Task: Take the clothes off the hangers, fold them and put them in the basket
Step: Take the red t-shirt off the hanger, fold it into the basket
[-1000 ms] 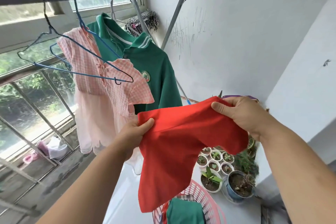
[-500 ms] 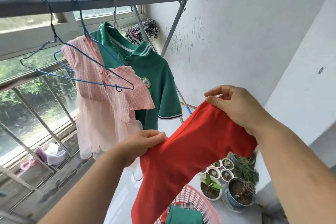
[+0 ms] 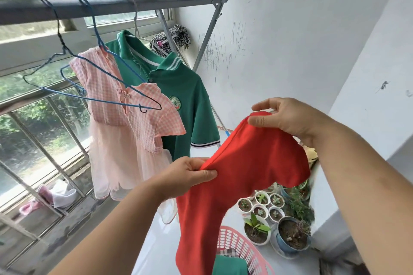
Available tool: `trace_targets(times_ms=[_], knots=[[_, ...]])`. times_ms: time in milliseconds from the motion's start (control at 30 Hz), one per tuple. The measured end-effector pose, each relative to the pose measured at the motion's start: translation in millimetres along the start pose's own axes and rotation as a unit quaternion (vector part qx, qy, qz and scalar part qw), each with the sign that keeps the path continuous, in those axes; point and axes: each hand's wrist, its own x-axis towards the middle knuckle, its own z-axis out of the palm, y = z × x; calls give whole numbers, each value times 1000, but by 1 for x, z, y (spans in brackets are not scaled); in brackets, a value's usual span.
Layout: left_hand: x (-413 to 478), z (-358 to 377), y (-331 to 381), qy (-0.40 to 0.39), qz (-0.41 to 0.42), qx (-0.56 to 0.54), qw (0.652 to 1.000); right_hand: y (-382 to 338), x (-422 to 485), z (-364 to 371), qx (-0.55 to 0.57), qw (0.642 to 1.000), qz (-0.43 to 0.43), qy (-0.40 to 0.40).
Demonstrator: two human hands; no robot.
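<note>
A red garment (image 3: 241, 176) hangs in front of me, held by both hands. My left hand (image 3: 185, 174) pinches its lower left edge. Higher up, my right hand (image 3: 288, 118) grips the top right corner. The cloth drapes down over a pink plastic basket (image 3: 241, 245) that holds a folded green piece (image 3: 228, 265). On the grey rail (image 3: 111, 5) hang a pink checked dress (image 3: 125, 123) and a green polo shirt (image 3: 185, 100), both on hangers. An empty blue wire hanger (image 3: 73, 94) hangs in front of the dress.
Several small potted plants (image 3: 268, 210) stand on the floor by the white wall (image 3: 290, 29), right of the basket. A barred window (image 3: 33, 140) runs along the left, with pink and white cloths (image 3: 51, 196) on its sill. A striped cloth (image 3: 172, 38) hangs on the rack's leg.
My left hand has dropped and shifted right with its edge of the red garment, while my right hand has risen. The cloth now hangs diagonally and longer over the basket.
</note>
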Motion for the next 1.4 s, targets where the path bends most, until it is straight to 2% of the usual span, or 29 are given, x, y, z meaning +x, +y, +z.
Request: trace_targets(times_ms=[100,267,333,400,467,533,600,633,700,733,800,833,900,967,1067,1167,1333,1400], knots=[[0,-1,1,26,-38,-52,998,25,2,-4,-124,985,79,-91],[-4,-8,-4,40,-53,-69,995,64,0,11,-328,918,159,-160],[-6,-9,-6,29,-66,-61,996,66,0,19,-386,897,145,-156],[-6,-9,-7,1,-84,-41,996,63,4,23,-403,902,118,-102],[-7,-8,-8,-29,-106,-40,993,55,11,24,-347,935,70,22],[-9,-5,-8,-44,-111,-78,990,44,16,25,-214,961,-13,175],[-8,-1,-4,-27,-94,-146,984,38,15,29,-94,959,-67,260],[-7,0,-1,-8,-81,-183,980,39,13,32,-73,955,-71,278],[-3,0,7,33,-53,-250,966,55,10,43,-62,961,-19,268],[-2,-2,9,52,-39,-279,958,66,10,50,-44,972,35,228],[0,-5,15,80,-25,-313,946,85,2,66,72,982,149,85],[0,-6,18,91,-23,-320,943,92,-2,75,145,970,195,5],[0,-7,20,106,-25,-328,938,99,-9,92,239,940,220,-101],[0,-8,21,116,-29,-342,932,102,-12,103,303,923,195,-137],[0,-12,19,126,-13,-339,932,98,-11,108,416,886,174,-107],[-2,-15,21,139,3,-249,958,96,-8,99,465,870,160,-37],[-2,-18,20,183,17,-112,977,92,-2,87,353,925,135,38],[-1,-17,21,196,33,-102,975,94,-3,84,299,940,156,44]])
